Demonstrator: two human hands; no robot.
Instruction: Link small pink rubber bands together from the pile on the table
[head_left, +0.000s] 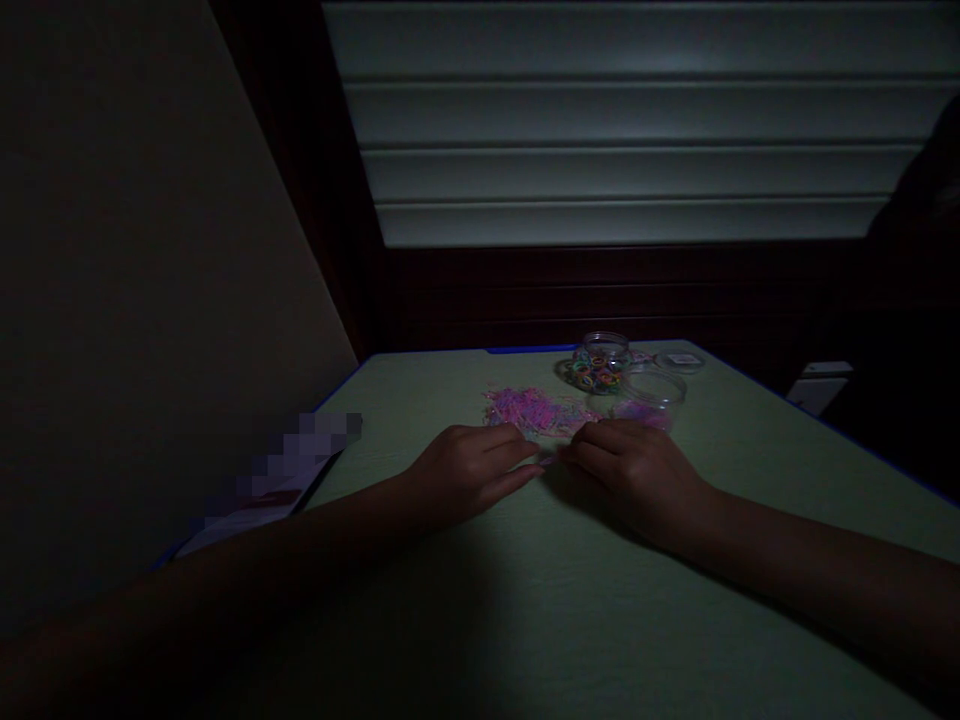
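On the pale green table my left hand [476,465] reaches in with its fingers stretched forward and a gap between thumb and fingertips. My right hand [637,475] faces it, fingers curled and closed together at the tips, which are mostly hidden. A tiny pale pinkish piece [547,461] shows between the two sets of fingertips; it is too dark to tell what it is. Just beyond the hands lies a loose pile of small pink and purple elastic bands [529,408]. Partly behind my right hand is a clear open jar [660,390] with more pink and purple bands in it.
A second clear jar [602,365] holds multicoloured bands at the back. A clear round lid [681,362] lies beside it. Papers [289,475], partly blurred out, lie at the table's left edge. A white object [821,385] stands past the right edge. The room is dim.
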